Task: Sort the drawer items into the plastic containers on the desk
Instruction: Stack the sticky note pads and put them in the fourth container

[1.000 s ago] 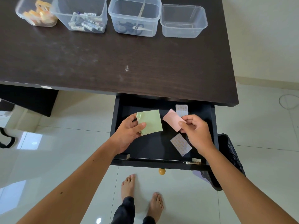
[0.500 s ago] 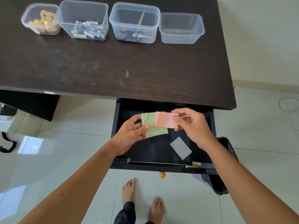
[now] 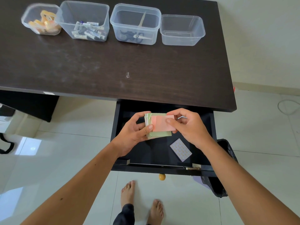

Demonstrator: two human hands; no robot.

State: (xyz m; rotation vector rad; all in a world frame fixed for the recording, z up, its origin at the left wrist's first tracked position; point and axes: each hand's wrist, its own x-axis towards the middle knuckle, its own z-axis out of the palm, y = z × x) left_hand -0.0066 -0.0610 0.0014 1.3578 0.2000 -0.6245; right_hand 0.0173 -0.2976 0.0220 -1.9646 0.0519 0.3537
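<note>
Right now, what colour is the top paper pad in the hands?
Pink pad, on a green one; head view.

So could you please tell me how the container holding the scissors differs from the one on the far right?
The scissors container is taller, with scissors inside; the far-right container is shallower and looks empty. The scissors container has a thick rim. Both are clear plastic on the desk.
</note>
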